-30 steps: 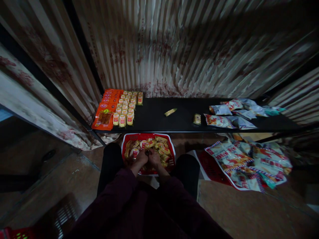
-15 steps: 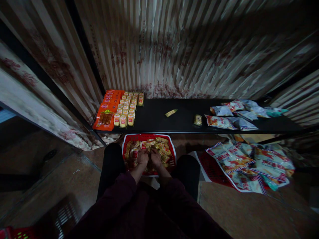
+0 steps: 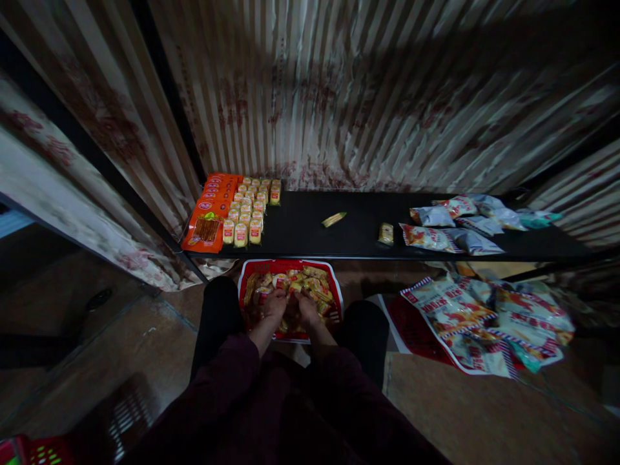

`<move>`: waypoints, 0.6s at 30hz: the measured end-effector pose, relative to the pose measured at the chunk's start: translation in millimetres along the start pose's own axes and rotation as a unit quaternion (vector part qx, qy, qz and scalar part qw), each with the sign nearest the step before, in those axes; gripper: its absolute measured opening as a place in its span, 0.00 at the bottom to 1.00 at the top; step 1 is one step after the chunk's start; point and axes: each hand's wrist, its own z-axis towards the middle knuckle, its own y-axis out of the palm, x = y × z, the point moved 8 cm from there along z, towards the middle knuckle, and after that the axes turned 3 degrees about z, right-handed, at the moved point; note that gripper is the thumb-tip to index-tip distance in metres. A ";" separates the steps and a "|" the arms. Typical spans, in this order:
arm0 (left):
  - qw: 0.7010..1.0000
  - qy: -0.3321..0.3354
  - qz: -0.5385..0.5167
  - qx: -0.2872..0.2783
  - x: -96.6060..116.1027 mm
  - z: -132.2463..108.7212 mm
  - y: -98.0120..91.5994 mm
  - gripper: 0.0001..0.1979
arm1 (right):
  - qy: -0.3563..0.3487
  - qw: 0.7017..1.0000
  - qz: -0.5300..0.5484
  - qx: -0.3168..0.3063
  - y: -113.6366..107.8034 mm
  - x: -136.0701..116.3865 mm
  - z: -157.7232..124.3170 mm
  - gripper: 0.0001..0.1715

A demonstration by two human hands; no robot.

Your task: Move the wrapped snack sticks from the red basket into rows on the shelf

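Between my knees stands a red basket with a white rim [image 3: 340, 290], filled with small yellow wrapped snack packets [image 3: 317, 284], some with red-and-white labels. Both hands are low over its middle, fingertips facing each other. My left hand [image 3: 274, 306] has its fingers curled and pressed together, close to a labelled packet. My right hand [image 3: 308, 307] is closed in a similar pinch, a short gap from the left. What the fingers hold is too small and dark to make out.
Ahead is a black shelf [image 3: 300, 239] bearing orange snack bags [image 3: 206, 229], rows of yellow packets [image 3: 249, 210], two loose packets and several white-blue bags [image 3: 429, 237]. On the floor at right, a second basket [image 3: 416, 329] overflows with bags. Dark posts and a striped curtain [image 3: 310, 97] enclose the shelf.
My hands have shifted slightly within the basket, their fingertips still close together. The view has moved very little; the items on the shelf stay put.
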 end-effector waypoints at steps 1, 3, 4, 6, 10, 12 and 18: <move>1.000 -0.006 0.001 0.001 -1.1 0.7 -1.8 0.06 | 0.015 1.000 0.016 0.011 -0.7 0.7 0.3 0.13; 1.000 -0.015 -0.008 0.002 -3.8 2.2 -4.0 0.06 | 0.037 0.998 0.052 0.021 0.5 1.5 0.4 0.11; 1.000 -0.018 -0.013 0.003 -5.3 3.0 -4.6 0.06 | 0.043 0.997 0.068 0.020 2.1 1.2 0.3 0.10; 0.999 -0.024 -0.025 0.008 -8.9 4.6 -4.3 0.06 | 0.043 0.995 0.085 0.009 5.7 -0.5 0.0 0.09; 0.998 -0.032 -0.055 0.021 -16.3 7.7 -0.9 0.05 | 0.032 0.996 0.089 0.000 9.5 -2.3 -1.7 0.07; 0.996 -0.034 -0.071 0.031 -19.0 10.0 -0.4 0.07 | 0.024 0.995 0.092 -0.003 11.2 -2.7 -3.3 0.08; 0.992 -0.018 -0.106 0.065 -21.2 23.7 -12.0 0.10 | -0.008 0.997 0.074 -0.033 15.6 -8.7 -8.5 0.21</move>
